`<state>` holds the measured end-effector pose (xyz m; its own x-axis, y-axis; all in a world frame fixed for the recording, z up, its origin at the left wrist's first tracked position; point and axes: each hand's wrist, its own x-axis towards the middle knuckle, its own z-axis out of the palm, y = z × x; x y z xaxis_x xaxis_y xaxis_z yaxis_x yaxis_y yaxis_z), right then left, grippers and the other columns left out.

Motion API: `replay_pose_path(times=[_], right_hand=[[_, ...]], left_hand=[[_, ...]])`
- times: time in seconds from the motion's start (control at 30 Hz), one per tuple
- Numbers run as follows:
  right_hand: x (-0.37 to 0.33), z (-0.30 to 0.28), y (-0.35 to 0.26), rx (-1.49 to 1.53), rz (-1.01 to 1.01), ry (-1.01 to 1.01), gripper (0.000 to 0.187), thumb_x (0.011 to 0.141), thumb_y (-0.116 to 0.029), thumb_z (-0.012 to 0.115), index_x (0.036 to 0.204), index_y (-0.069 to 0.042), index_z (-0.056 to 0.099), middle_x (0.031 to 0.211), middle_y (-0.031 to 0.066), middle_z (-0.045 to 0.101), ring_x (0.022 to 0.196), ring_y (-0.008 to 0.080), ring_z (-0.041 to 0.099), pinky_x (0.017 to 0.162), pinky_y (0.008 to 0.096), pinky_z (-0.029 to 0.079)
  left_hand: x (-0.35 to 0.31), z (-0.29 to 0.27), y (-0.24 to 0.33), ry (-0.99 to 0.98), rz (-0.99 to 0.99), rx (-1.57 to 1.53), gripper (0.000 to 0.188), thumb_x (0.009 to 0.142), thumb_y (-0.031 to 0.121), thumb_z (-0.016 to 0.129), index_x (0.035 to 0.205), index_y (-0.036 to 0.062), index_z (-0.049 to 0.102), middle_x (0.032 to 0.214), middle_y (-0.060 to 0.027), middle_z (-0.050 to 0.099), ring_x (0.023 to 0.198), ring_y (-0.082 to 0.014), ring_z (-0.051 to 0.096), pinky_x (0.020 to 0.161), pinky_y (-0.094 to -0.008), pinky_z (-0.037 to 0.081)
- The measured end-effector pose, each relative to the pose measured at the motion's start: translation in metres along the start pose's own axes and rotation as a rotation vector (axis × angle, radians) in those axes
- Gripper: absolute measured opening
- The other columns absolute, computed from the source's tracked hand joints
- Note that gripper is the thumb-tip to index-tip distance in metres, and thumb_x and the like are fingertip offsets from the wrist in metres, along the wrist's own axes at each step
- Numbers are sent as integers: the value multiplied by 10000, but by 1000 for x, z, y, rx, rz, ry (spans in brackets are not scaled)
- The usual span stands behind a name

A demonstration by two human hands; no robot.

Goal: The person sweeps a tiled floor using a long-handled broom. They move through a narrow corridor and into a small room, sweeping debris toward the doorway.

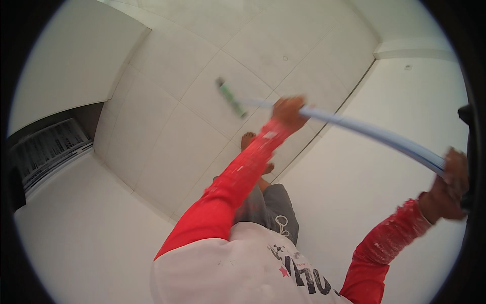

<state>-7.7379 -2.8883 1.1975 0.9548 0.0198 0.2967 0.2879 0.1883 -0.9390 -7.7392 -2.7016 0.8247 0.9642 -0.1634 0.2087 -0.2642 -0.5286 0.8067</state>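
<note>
Both my hands grip a long light-blue pole point(374, 133) that runs from the right side toward the middle. My left hand point(289, 111), blurred by motion, is closed around it nearer the working end. At the far right edge, my right hand point(452, 177) is wrapped round the other end. The pole's far end carries a narrow green head point(232, 99) with a dark tip, over the pale floor tiles. Blur hides whether that head is a roller or a brush, and whether it touches the floor. White smears mark both my red sleeves.
Large pale tiles point(157, 137) cover the floor around my bare feet point(247, 140). A white wall point(344, 202) with a small socket point(408, 67) rises at right. Another white surface point(76, 50) stands at upper left, above a dark recess point(50, 149) holding a printed sheet-like thing.
</note>
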Motion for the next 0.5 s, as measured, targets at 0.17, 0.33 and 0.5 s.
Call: replay_pose_path(times=[0.17,0.33,0.5], right_hand=[[-39,-21,164,413,434,48,310,988,-294,437,730,-126,402,544,-3,355,530,138,406,584,336,405],[21,-33,211,424,474,-129,223,914,-166,593,753,-74,469,567,23,411,518,156,471,560,335,468],[214,-182,144,147,228,-195,349,1012,-291,332,710,-118,355,573,27,359,563,190,463,687,331,436]], left_hand=[[-128,-62,-65,-336,-506,172,315,832,360,668,707,81,594,713,-152,624,732,-355,621,652,-462,479],[-89,1,-90,-257,-756,121,268,845,275,624,694,57,588,745,-181,621,765,-414,603,664,-498,470],[210,168,-59,-40,-417,-5,232,822,229,639,980,59,649,984,-232,633,955,-422,591,840,-482,491]])
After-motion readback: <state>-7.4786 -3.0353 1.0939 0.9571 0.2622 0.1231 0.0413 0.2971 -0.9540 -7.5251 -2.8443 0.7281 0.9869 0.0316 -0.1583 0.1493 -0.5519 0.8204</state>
